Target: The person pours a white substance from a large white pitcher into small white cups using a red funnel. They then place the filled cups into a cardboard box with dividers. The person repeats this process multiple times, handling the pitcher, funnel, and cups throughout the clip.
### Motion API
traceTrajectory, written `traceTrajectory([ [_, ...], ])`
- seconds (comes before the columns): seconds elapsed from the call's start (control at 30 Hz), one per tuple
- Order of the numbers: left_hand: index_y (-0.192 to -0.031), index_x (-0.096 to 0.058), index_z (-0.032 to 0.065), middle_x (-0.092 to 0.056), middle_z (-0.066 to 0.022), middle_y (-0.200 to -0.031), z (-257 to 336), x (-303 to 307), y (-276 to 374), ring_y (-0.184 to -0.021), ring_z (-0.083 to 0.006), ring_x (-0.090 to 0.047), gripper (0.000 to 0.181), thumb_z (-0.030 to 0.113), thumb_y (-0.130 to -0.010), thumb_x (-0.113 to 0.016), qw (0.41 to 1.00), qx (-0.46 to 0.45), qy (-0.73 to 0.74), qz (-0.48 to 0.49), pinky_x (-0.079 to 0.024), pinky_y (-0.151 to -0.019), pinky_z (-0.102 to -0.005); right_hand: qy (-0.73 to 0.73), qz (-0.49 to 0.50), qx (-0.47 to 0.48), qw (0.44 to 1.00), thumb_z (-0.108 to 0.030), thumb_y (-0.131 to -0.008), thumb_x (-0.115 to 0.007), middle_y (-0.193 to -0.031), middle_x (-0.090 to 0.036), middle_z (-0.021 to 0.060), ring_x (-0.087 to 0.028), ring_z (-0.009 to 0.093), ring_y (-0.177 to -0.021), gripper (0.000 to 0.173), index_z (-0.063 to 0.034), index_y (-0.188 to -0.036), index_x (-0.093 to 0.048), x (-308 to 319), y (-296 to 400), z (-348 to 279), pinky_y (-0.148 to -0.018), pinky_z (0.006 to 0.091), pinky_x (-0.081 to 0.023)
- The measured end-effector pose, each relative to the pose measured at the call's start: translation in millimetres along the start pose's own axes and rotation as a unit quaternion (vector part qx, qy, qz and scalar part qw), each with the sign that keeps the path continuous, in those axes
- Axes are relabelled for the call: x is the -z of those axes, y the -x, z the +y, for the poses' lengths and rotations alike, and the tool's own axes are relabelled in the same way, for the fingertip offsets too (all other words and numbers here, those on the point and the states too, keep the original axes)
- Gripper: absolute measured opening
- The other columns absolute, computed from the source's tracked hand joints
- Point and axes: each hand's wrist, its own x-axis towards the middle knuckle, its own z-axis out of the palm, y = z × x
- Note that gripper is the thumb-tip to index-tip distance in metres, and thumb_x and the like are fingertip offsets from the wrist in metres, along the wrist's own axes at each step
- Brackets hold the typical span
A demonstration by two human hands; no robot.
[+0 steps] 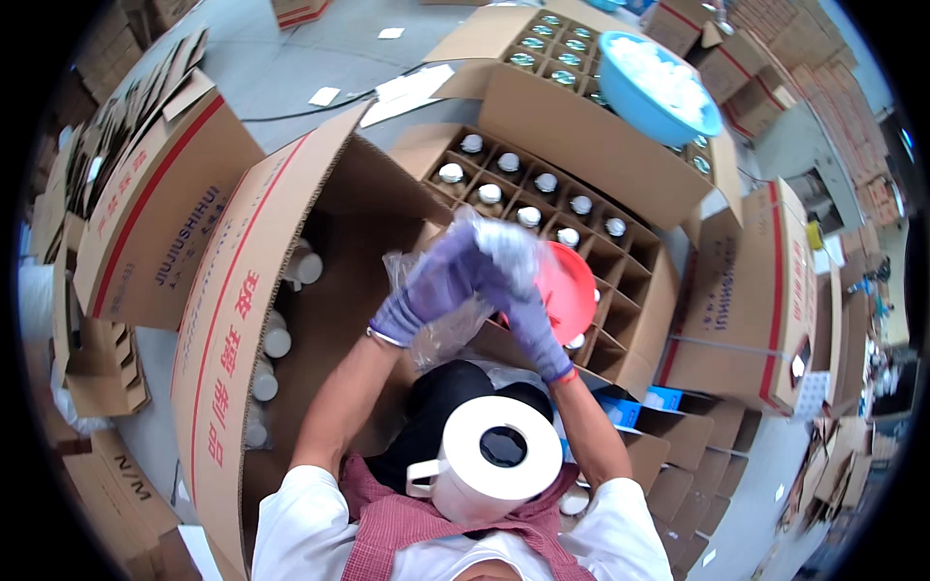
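Note:
My left hand [442, 279] and my right hand [524, 319], both in purple knit gloves, meet in front of me. They grip a crumpled clear plastic bag [443, 338] and a whitish, plastic-wrapped item [512, 243], too blurred to name. Just past them stands a divided carton [647, 341] holding bottles with silvery-white caps [529, 216]; several cells at its right hold no bottle. A round red plastic dish [570, 290] lies over part of that carton, beside my right hand. On my lap sits a white jug [501, 465] with a side handle and a dark round opening.
To my left a large open carton [247, 290] holds white cylindrical items [276, 341] along its wall. A blue basin [639, 116] of white pieces rests on another divided carton [501, 36] of bottles. Strapped cartons [734, 305] stand right; folded cardboard [138, 123] leans left. A cable [312, 109] crosses the floor.

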Motion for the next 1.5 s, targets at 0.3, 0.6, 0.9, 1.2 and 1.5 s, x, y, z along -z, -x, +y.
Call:
traceTrajectory([
  [0.3,-0.153,-0.032,-0.0007,-0.045,-0.0171,-0.150,-27,-35,8,-0.142,-0.0271,-0.036,0.085,0.028,-0.086,-0.075,0.753,-0.019,-0.641,-0.145,-0.027,-0.117,-0.0368,-0.580,-0.073,-0.185,0.790,-0.034,-0.100,-0.056,-0.124,-0.066,0.0123,-0.064,0.026,-0.111,0.044,-0.0023,-0.131,-0.056,128,9,-61,-0.102,0.0427,-0.049],
  [0.6,-0.118,-0.068,-0.0007,-0.070,-0.0054,-0.105,-94,-71,41,-0.092,-0.0138,-0.066,0.032,0.012,-0.090,-0.059,0.945,0.067,-0.282,0.154,-0.054,-0.082,-0.0277,0.397,0.142,0.078,0.903,-0.034,-0.082,-0.074,-0.130,-0.055,0.0167,-0.058,0.032,-0.117,0.077,-0.0079,-0.145,-0.040,63,137,-53,-0.091,0.0380,-0.052],
  [0.9,-0.126,-0.062,-0.0041,-0.068,-0.0150,-0.112,-60,-110,233,-0.101,-0.0208,-0.065,0.041,0.024,-0.100,-0.050,0.770,-0.006,-0.618,0.159,-0.050,-0.089,-0.0332,0.356,0.331,0.146,0.862,-0.013,-0.082,-0.066,-0.116,-0.056,0.0210,-0.056,0.041,-0.107,0.040,-0.0048,-0.119,-0.054,23,280,-72,-0.096,0.0497,-0.046],
  [1.2,-0.144,-0.045,-0.0015,-0.048,-0.0162,-0.145,-107,-131,262,-0.130,-0.0269,-0.050,0.064,0.042,-0.098,-0.055,0.884,0.000,-0.425,0.193,-0.042,-0.107,-0.0399,0.360,0.104,0.202,0.905,-0.023,-0.084,-0.066,-0.138,-0.046,0.0217,-0.050,0.042,-0.123,0.051,-0.0107,-0.132,-0.055,-10,423,-21,-0.105,0.0555,-0.040],
  [1.5,-0.102,-0.058,0.0135,-0.046,0.0059,-0.071,-177,-180,110,-0.048,-0.0027,-0.040,0.016,0.020,-0.103,-0.043,0.977,0.193,0.058,0.070,-0.027,-0.039,-0.0158,0.457,0.460,0.166,0.743,-0.018,-0.066,-0.086,-0.146,-0.035,0.0268,-0.039,0.052,-0.134,0.066,-0.0187,-0.127,-0.059,34,404,-53,-0.107,0.0564,-0.041],
])
